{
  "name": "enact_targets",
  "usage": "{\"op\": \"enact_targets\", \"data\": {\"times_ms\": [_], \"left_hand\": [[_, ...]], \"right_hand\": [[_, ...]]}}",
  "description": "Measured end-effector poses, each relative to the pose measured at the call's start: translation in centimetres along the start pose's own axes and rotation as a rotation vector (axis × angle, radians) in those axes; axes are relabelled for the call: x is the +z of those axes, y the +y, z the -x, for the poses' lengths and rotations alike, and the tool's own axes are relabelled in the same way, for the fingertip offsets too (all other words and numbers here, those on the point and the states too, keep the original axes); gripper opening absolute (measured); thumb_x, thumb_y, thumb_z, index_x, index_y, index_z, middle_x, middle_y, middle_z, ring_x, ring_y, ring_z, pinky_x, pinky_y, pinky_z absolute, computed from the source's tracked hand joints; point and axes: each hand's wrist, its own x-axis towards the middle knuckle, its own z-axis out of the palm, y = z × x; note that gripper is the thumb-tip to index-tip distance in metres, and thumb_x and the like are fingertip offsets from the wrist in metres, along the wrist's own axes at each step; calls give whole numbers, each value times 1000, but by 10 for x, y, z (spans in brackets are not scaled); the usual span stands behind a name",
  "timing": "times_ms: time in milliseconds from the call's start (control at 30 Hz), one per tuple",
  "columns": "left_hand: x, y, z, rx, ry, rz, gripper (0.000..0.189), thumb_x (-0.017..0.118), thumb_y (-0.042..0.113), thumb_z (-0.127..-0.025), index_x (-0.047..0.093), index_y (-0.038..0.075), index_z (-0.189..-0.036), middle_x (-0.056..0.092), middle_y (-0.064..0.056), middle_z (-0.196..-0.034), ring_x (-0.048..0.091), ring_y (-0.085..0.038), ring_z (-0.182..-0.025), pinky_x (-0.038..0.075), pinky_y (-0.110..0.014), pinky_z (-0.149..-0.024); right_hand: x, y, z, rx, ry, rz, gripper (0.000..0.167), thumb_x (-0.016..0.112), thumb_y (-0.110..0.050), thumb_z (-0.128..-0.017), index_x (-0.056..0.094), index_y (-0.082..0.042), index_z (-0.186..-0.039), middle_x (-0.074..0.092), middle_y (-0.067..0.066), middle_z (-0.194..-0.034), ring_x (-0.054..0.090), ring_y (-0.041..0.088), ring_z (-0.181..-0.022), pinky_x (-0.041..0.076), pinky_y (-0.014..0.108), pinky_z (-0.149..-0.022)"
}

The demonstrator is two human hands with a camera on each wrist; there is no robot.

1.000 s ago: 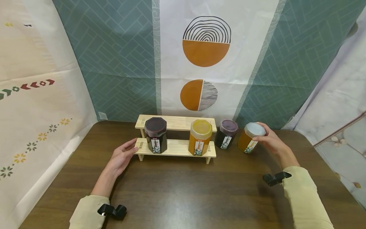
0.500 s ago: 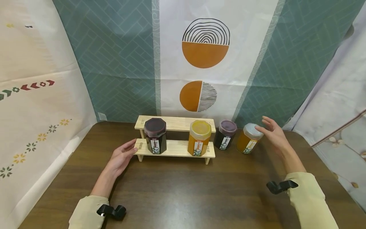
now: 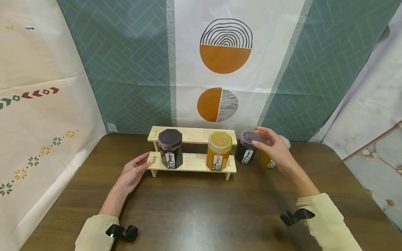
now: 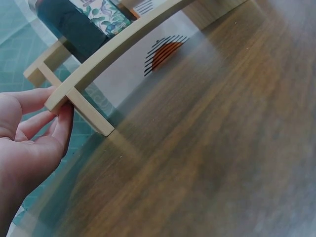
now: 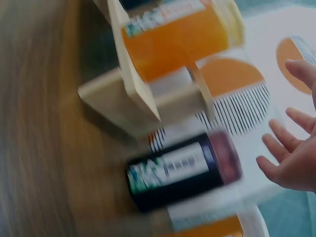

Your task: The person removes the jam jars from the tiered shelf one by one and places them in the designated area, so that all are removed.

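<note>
My left hand [image 3: 133, 172] pinches the left end of a two-step wooden display rack [image 3: 195, 161]; in the left wrist view the thumb and fingers meet at the lower board's end. On that lower step stand a dark jar [image 3: 171, 153] at the left and an amber jar with a yellow lid [image 3: 218, 153] at the right. My right hand [image 3: 277, 150] is at a dark jar with a purple lid [image 3: 246, 153], its fingers spread; in the right wrist view they are apart from the lid. Partly behind this hand stands an amber jar with a pale lid [image 3: 265, 159].
The rack's upper step [image 3: 194, 134] lies behind the lower one. Under everything is a dark brown wooden table [image 3: 201, 209]. A patterned cloth [image 3: 135, 104] hangs at the back, with pale cloths at both sides.
My right hand has let go of the pale-lidded amber jar, drawn back from it, then moved left to the purple-lidded jar. The left hand has stayed on the rack.
</note>
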Motion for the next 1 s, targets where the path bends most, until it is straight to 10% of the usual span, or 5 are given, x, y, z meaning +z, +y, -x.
{"op": "enact_targets", "data": {"times_ms": [467,1000], "left_hand": [[-1,2,0,-3,-3,6,60,50,-2,-98,19,-11,-149,21,-27,-149,49,-4,-111,40,-16,-94],[0,1,-1,-6,10,0,59,50,-1,-98,20,-10,-149,23,-26,-148,49,-4,-112,40,-16,-94]], "right_hand": [[72,-2,-24,-4,-177,-217,68,66,-1,-86,34,1,-146,36,20,-146,44,40,-125,39,45,-102],[95,0,-33,26,-67,-235,70,78,2,-74,46,-1,-137,52,14,-120,51,27,-103,46,34,-86]]}}
